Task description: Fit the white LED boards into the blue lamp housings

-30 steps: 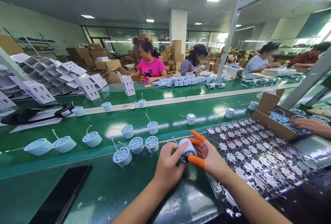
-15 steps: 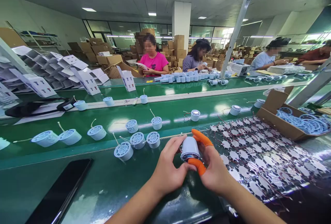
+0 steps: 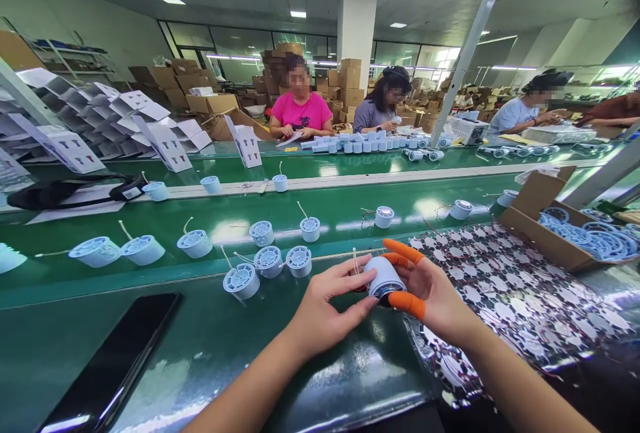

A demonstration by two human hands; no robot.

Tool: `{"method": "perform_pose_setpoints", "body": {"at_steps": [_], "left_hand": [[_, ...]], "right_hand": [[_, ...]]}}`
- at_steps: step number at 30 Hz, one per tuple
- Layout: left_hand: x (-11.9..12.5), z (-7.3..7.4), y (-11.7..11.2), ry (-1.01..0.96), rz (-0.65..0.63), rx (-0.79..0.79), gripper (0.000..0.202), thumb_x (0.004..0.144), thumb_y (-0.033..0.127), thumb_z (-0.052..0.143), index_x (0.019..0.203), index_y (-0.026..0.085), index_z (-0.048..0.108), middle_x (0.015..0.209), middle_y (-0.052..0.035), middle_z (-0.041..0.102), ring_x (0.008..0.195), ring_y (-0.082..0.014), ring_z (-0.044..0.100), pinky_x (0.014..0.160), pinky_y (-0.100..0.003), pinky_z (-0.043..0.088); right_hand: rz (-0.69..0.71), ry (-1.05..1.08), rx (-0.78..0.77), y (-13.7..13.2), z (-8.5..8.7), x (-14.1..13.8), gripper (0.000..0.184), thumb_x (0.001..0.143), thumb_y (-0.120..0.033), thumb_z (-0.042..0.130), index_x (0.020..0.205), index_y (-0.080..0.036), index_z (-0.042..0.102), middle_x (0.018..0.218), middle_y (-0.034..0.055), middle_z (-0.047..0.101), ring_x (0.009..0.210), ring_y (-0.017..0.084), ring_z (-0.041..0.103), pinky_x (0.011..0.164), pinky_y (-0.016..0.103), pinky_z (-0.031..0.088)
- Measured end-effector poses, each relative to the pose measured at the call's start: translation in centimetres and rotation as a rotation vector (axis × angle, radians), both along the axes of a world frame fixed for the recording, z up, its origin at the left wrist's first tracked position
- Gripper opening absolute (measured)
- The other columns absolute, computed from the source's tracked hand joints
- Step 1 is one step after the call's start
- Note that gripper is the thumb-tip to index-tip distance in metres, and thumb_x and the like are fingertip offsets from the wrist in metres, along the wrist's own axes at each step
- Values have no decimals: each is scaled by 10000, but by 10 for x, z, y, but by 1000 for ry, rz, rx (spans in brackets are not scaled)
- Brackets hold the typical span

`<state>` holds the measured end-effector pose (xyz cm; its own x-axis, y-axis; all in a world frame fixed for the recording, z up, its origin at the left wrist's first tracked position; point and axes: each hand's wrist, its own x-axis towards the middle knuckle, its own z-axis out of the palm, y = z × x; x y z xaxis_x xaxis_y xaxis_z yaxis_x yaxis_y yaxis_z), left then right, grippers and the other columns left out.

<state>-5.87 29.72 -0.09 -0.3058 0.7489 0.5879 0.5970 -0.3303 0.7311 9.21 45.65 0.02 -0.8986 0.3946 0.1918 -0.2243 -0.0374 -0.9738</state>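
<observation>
Grasping a blue housing [image 3: 384, 277] with left hand [image 3: 327, 306] and right hand [image 3: 434, 301], blue rings [image 3: 585, 236] boxed nearby

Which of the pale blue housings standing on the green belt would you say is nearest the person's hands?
The rightmost housing of the front three, just beyond the left hand. Its neighbours sit further left, farther from that hand.

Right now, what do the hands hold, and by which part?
A pale blue cylinder, held by its side between the left hand and the right hand in orange finger cots.
</observation>
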Motion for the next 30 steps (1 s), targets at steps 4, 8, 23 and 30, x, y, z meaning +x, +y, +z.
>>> {"method": "perform_pose_setpoints", "body": {"at_steps": [4, 8, 23, 30], "left_hand": [[-1, -2, 1, -65, -1, -37, 347, 814, 183, 766, 1152, 256, 757, 1321, -102, 680, 1192, -279, 680, 1047, -499, 558], [4, -6, 1, 9, 51, -29, 303, 815, 151, 739, 1107, 222, 774, 1252, -103, 716, 1103, -256, 727, 976, -423, 613], [5, -6, 0, 25, 92, -7, 219, 861, 151, 705, 1035, 250, 794, 1155, -73, 768, 1006, -223, 751, 892, -393, 641], [3, -7, 1, 82, 119, 49, 219, 851, 122, 688, 1017, 217, 796, 1102, -77, 782, 951, -198, 757, 857, -342, 643]], "right_hand": [[-47, -66, 73, -2, 4, 4, 741, 772, -354, 852, 1429, -295, 515, 1329, 124, 628, 1223, 289, 623, 1112, 523, 465], [-128, -120, 162, -5, 1, 4, 722, 746, -344, 866, 1394, -294, 552, 1331, 119, 632, 1216, 293, 627, 1125, 523, 455], [-137, -102, 121, -4, -1, 0, 737, 744, -344, 868, 1398, -300, 531, 1262, 108, 658, 1189, 286, 645, 1090, 505, 496], [-145, -111, 95, -6, -5, -6, 789, 730, -368, 875, 1417, -286, 497, 1229, 110, 656, 1111, 271, 678, 1048, 502, 530]]}}
